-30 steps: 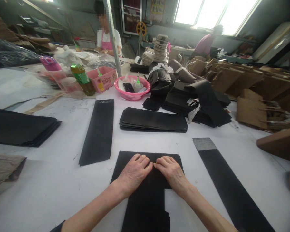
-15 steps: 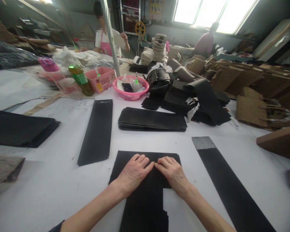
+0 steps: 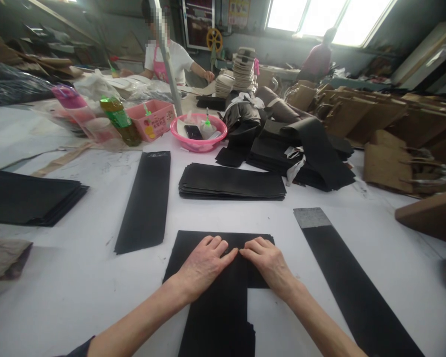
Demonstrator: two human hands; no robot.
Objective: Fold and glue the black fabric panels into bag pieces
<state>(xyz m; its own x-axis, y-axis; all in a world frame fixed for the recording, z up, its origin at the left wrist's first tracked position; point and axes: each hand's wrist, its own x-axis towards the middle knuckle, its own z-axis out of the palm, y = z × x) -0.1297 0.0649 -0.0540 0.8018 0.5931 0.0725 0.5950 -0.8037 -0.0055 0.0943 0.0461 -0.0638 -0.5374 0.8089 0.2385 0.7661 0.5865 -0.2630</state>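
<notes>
Both my hands lie flat, side by side, on a black paper sheet (image 3: 215,307) at the near middle of the white table (image 3: 78,297). My left hand (image 3: 202,265) presses its upper middle with fingers stretched out. My right hand (image 3: 265,262) rests just to the right, its fingers also flat, the index fingertips of both hands almost touching. The sheet's top part is wider than the strip running down toward me. Nothing is gripped by either hand.
A long black strip (image 3: 144,201) lies left of the sheet, another with a grey end (image 3: 351,287) to the right. Stacks of black sheets (image 3: 232,182) (image 3: 29,196) sit beyond. A pink basin (image 3: 198,133), a bottle (image 3: 119,120), brown paper bags (image 3: 386,158) and two people are farther back.
My hands stay pressed on the black sheet in almost the same spot. The view has shifted slightly. The person at the back has lowered an arm to the table.
</notes>
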